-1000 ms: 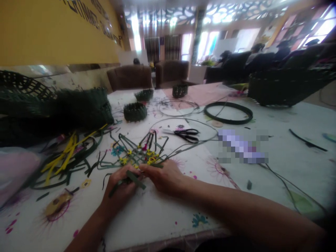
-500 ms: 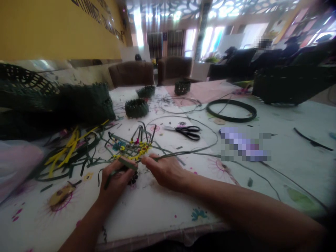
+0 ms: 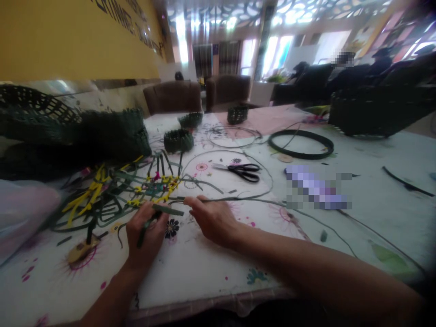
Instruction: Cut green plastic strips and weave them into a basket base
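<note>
My left hand (image 3: 146, 229) is closed on the near edge of a loose weave of green and yellow strips (image 3: 163, 190). A flat green strip (image 3: 172, 210) sticks out from its fingers to the right. To the right of it, my right hand (image 3: 214, 222) pinches a long thin green strip (image 3: 252, 199) between thumb and forefinger. That strip trails off across the table to the right and runs leftward to the weave. Many strip ends of the weave stand up or splay outward.
Black-handled scissors (image 3: 241, 171) lie beyond my right hand. Farther off are a coiled green strip (image 3: 301, 154), small green baskets (image 3: 179, 141) and a large dark basket (image 3: 374, 111). Yellow strips (image 3: 83, 195) and a plastic bag (image 3: 23, 218) are at left. A pixelated purple item (image 3: 315, 187) lies right.
The weave has shifted left and turned in my left hand, which has moved slightly left. The gap between my hands has widened, with the long strip still in my right hand.
</note>
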Tool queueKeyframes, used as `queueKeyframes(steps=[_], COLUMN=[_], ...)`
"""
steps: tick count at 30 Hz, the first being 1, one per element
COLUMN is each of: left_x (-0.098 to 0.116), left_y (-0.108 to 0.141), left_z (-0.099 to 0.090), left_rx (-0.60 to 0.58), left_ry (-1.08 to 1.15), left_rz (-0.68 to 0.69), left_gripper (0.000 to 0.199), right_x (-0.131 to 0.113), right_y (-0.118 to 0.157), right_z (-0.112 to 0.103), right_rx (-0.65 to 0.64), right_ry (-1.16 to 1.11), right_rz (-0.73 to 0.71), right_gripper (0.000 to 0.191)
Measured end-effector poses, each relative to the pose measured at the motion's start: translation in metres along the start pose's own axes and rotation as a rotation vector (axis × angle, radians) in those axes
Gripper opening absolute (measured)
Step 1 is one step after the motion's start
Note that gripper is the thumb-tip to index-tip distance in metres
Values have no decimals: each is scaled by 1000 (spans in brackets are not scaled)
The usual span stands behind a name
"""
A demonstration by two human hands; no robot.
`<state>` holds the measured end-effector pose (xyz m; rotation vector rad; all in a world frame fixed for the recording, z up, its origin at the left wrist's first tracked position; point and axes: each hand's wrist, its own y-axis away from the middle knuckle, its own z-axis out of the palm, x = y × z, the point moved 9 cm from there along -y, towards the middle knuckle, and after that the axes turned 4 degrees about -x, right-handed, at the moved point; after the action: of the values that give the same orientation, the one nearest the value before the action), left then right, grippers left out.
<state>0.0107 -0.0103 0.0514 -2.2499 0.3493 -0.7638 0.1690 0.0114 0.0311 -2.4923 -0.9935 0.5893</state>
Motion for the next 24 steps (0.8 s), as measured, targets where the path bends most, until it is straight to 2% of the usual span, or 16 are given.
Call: queueKeyframes(steps=[5,9,12,14,16,20,24], left_x=[-1,-4,-7,-14,-25,-45,-46], left_y=[0,1,1,2,5,8,6], left_z=[1,-1,-7,-9,-8,-3,-3], left_rx=[-25,-12,36,49,42,9,7], left_ry=[8,-28,-57,-88,-107,-89,-56], left_rz=[-18,-65,-100,-154,-222,-335,-367], left_gripper=[6,8,10,13,16,23,21], right_x=[13,23,18,12,12,16,18], right_y=[-3,-7,-9,-8,-8,-10,-10], right_z=[-13,-14,-12,-13,-14,-8,1], right_rx=[97,89,76,82,86,20,-82], right_ry=[-18,-28,-87,-168,-254,-270,-86], right_rz=[81,116,20,-60,-81,-37,75], right_gripper=[27,24,20,19,16,9,20])
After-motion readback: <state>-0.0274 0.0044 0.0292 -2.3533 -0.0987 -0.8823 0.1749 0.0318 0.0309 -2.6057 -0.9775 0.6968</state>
